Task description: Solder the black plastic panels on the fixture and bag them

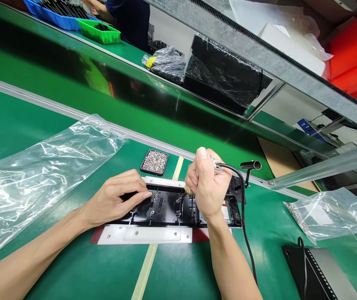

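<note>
On the smooth green bench [181, 275] lies a long black plastic housing [166, 210] (likely light and stiff, best held by its rim [237, 214]); the left hand [116, 198] rests there, fingers slightly apart; the right hand [208, 183] clenches a black-corded tool [217, 166].

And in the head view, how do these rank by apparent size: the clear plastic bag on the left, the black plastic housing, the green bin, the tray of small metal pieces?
1. Clear plastic bag
2. Black plastic housing, partly hidden by the hands
3. Green bin and tray: too alike to rank; the bin is farther away
</note>
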The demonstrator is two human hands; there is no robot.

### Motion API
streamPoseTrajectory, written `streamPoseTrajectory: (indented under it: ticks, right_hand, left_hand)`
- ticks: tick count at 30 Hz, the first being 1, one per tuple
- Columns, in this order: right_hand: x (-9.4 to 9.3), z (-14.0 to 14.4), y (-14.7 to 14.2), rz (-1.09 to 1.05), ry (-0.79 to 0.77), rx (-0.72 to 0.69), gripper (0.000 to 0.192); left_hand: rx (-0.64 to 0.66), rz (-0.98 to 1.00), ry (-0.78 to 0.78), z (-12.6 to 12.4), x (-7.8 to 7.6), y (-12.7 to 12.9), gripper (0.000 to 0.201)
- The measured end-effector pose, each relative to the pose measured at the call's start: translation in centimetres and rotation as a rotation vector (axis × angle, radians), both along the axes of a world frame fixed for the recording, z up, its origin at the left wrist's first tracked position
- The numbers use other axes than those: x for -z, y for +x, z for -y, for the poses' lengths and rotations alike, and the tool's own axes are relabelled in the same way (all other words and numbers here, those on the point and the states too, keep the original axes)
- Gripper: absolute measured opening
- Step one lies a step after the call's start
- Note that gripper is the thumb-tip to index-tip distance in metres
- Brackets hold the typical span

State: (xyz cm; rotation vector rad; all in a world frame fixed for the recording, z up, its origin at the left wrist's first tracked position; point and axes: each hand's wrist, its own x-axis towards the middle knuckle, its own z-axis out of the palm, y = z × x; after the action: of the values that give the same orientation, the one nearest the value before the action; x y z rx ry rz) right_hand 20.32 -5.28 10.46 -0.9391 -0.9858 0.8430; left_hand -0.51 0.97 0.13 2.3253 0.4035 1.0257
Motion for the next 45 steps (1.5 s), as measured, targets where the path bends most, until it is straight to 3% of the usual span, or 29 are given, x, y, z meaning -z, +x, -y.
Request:
streamPoseTrajectory:
  ticks: [45]
  right_hand:
    - [-0.04, 0.16, -0.02, 0.055, -0.020, 0.040, 0.055]
  left_hand:
    - [-0.020, -0.017, -0.021, 0.13, -0.17, -0.15, 0.013]
